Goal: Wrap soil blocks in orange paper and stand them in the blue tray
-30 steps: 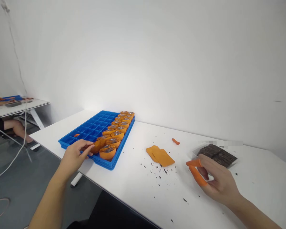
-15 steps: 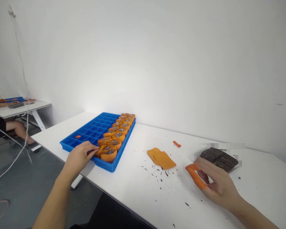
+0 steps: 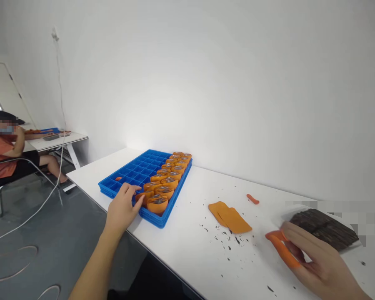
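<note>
At the near edge of the blue compartment tray (image 3: 165, 218), my left hand (image 3: 121, 210) has its thumb and fingers apart beside an orange rolled piece (image 3: 145, 196). Its fingertips are right at that piece; whether they touch it I cannot tell. Rows of similar orange rolls (image 3: 158, 204) with dark, shiny contents fill the tray's right side. My right hand (image 3: 321, 262) hovers above the table at the right. Orange finger covers (image 3: 286, 252) sit on its thumb and forefinger, whose tips meet with nothing visible between them. Close by lies a bundle of dark strips (image 3: 325, 229).
Flat orange sheets (image 3: 233, 218) lie mid-table among dark crumbs (image 3: 229, 248). Behind them is a loose orange finger cover (image 3: 252, 198). A small orange item (image 3: 118, 178) rests in a left compartment. A seated person (image 3: 6, 146) is at another table (image 3: 59, 141), near a hanging white cable (image 3: 62, 125).
My view has swung left, bringing the seated person into sight. My left thumb and fingers have spread from a pinch on the orange roll. My right hand keeps its pinched shape.
</note>
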A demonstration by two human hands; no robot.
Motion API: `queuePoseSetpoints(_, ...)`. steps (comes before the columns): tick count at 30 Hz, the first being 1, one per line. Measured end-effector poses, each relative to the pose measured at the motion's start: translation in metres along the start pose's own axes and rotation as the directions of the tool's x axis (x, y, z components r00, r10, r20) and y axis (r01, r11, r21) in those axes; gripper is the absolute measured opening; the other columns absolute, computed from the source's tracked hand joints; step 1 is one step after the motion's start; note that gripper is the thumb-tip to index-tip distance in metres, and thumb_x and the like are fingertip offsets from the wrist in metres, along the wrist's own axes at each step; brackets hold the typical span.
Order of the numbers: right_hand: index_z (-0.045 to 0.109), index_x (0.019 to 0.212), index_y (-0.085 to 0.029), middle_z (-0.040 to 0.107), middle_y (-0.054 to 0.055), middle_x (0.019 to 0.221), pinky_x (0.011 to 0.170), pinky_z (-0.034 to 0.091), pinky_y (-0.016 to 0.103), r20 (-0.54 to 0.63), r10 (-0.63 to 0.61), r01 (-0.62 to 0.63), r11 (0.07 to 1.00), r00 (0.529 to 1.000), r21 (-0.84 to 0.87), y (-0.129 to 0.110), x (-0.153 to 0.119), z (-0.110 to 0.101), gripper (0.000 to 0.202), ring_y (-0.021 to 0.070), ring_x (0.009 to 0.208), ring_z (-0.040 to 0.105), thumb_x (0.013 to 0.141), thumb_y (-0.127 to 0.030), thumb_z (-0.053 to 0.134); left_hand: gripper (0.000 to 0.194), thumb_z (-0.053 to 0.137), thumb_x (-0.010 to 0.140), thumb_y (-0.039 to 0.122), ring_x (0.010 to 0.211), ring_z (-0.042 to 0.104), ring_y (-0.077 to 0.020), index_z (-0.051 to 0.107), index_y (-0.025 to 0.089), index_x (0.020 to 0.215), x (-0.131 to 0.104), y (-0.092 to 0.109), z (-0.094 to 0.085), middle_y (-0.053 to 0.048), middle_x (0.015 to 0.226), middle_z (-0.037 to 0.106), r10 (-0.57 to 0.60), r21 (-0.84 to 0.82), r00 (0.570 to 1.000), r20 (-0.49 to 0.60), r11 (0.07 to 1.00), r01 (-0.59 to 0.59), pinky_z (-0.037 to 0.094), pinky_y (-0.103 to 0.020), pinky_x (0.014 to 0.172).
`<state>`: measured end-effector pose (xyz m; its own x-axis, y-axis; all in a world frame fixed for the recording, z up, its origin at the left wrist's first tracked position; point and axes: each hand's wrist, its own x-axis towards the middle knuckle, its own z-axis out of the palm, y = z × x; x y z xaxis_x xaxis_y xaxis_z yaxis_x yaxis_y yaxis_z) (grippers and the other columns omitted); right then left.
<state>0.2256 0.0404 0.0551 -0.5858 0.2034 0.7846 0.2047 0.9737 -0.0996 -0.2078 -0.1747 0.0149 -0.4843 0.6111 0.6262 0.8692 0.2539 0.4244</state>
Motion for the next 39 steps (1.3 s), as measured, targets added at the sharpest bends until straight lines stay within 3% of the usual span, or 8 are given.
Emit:
queuePoseSetpoints(4,0.059,0.081,-0.026,0.049,0.0,0.068,0.044,0.041,0.031,0.086,-0.026,0.031,0.998,0.996,-0.053,0.014,-0.009,0.001,0.025,0.0154,0.05,0.046,0.106,-0.028,0.061,0.012,0.054,0.104,0.029,0.088,0.065,-0.0254,0.064,0.024,0.108,-0.007,0.029,0.001,-0.006,0.094,0.062,0.086,-0.13,0.969,-0.233,0.984,-0.119,0.055,-0.038,0.077)
queuePoseSetpoints(7,0.072,0.095,-0.025,0.059,0.003,0.077,0.049,0.047,0.028,0.117,0.016,-0.008,0.998,0.993,-0.069,0.021,-0.015,0.006,0.023,0.0155,0.058,0.057,0.11,-0.034,0.057,0.007,0.053,0.103,0.026,0.079,0.062,-0.024,0.059,0.026,0.099,-0.015,0.067,0.01,-0.006,0.089,0.059,0.099,-0.302,0.957,-0.272,0.936,-0.183,0.055,-0.04,0.073)
queuePoseSetpoints(12,0.075,0.1,-0.023,0.061,0.004,0.086,0.054,0.052,0.025,0.117,0.026,-0.015,0.995,0.993,-0.094,0.02,-0.019,0.011,0.028,0.0137,0.063,0.06,0.112,-0.036,0.054,0.014,0.059,0.095,0.02,0.1,0.065,-0.028,0.06,0.026,0.107,-0.028,0.138,0.049,-0.011,0.101,0.063,0.348,-0.465,0.938,0.004,0.831,-0.306,0.057,-0.045,0.087)
queuePoseSetpoints(18,0.078,0.114,-0.022,0.063,0.004,0.089,0.058,0.054,0.025,0.113,0.049,-0.036,0.992,0.992,-0.119,0.01,-0.019,0.003,0.033,0.0136,0.067,0.062,0.115,-0.035,0.048,0.036,0.07,0.096,0.038,0.122,0.057,-0.035,0.061,0.022,0.127,-0.032,0.179,0.102,-0.017,0.126,0.06,0.344,-0.456,0.879,0.33,0.874,-0.171,0.054,-0.053,0.104)
queuePoseSetpoints(25,0.077,0.118,-0.022,0.06,0.001,0.083,0.058,0.051,0.025,0.124,0.075,-0.064,0.994,0.989,-0.094,0.001,-0.019,-0.003,0.037,0.0128,0.063,0.059,0.117,-0.03,0.041,0.074,0.08,0.076,0.074,0.129,0.054,-0.0417,0.069,0.018,0.123,0.023,0.209,0.117,-0.019,0.129,0.06,0.428,-0.262,0.614,0.663,0.901,-0.346,0.055,-0.053,0.105)
queuePoseSetpoints(27,0.076,0.118,-0.021,0.06,0.001,0.083,0.056,0.048,0.025,0.112,0.07,-0.057,0.992,0.991,-0.116,-0.003,-0.02,-0.003,0.037,0.012,0.061,0.057,0.117,-0.027,0.039,0.081,0.078,0.073,0.081,0.13,0.055,-0.0421,0.069,0.018,0.123,0.036,0.22,0.123,-0.019,0.13,0.062,0.44,-0.232,0.58,0.686,0.887,-0.399,0.055,-0.052,0.103)
queuePoseSetpoints(36,0.068,0.097,-0.02,0.056,0.002,0.084,0.055,0.037,0.027,-0.061,0.091,-0.1,0.983,0.994,-0.153,-0.003,-0.03,0.002,0.031,0.0131,0.061,0.048,0.114,-0.019,0.041,0.071,0.072,0.08,0.079,0.12,0.065,-0.0394,0.068,0.022,0.123,0.02,0.234,0.154,-0.016,0.126,0.066,0.371,-0.188,0.717,0.59,0.927,-0.324,0.057,-0.048,0.093)
queuePoseSetpoints(39,0.068,0.102,-0.02,0.057,0.003,0.085,0.057,0.038,0.028,-0.115,0.137,-0.149,0.983,0.984,-0.104,-0.002,-0.033,0.002,0.029,0.0139,0.063,0.05,0.113,-0.017,0.042,0.063,0.077,0.079,0.072,0.108,0.07,-0.0342,0.069,0.024,0.119,0.017,0.229,0.156,-0.011,0.119,0.068,0.374,-0.221,0.714,0.592,0.927,-0.302,0.057,-0.044,0.086)
